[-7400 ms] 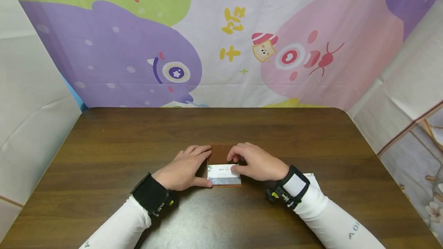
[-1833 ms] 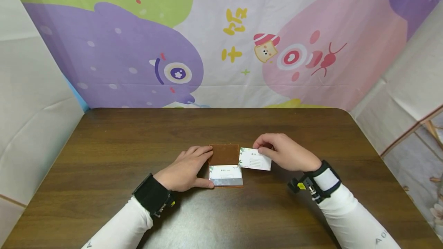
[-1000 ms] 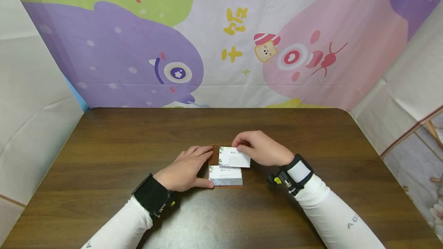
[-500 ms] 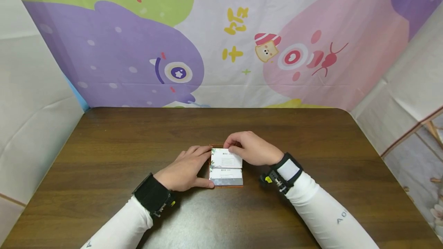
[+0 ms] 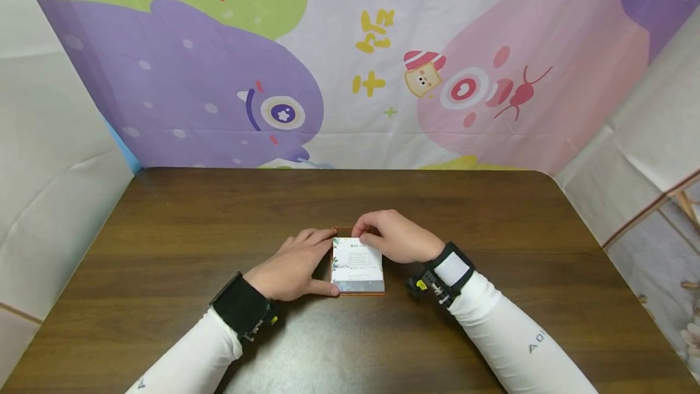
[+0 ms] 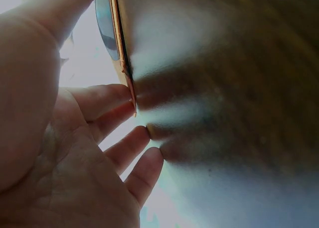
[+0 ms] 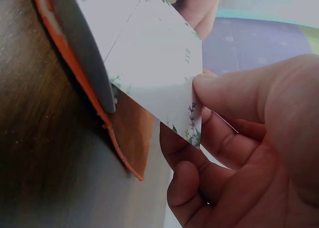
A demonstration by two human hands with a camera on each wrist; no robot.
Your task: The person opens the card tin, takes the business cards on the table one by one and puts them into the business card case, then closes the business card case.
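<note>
A brown leather card case (image 5: 343, 231) lies unfolded on the table, with a grey metal pocket (image 5: 358, 286) along its near side. My right hand (image 5: 399, 237) pinches a white business card (image 5: 358, 253) by its far edge, thumb on top. The right wrist view shows this card (image 7: 154, 63) tilted above the leather flap (image 7: 133, 131), its near edge at the pocket's lip. Green leaf print marks its corners. Another white card (image 5: 363, 278) shows in the pocket. My left hand (image 5: 290, 267) rests spread at the case's left side, fingertips and thumb on its edge.
The dark wooden table (image 5: 219, 205) spreads around the case. Behind it hangs a cartoon-printed cloth (image 5: 361, 151), and pale cloth walls (image 5: 71, 157) flank both sides.
A loose card lay by my right forearm earlier. My right hand then carried a card in from the right, over the flap, and lowered it toward the metal pocket. The left hand stays put.
</note>
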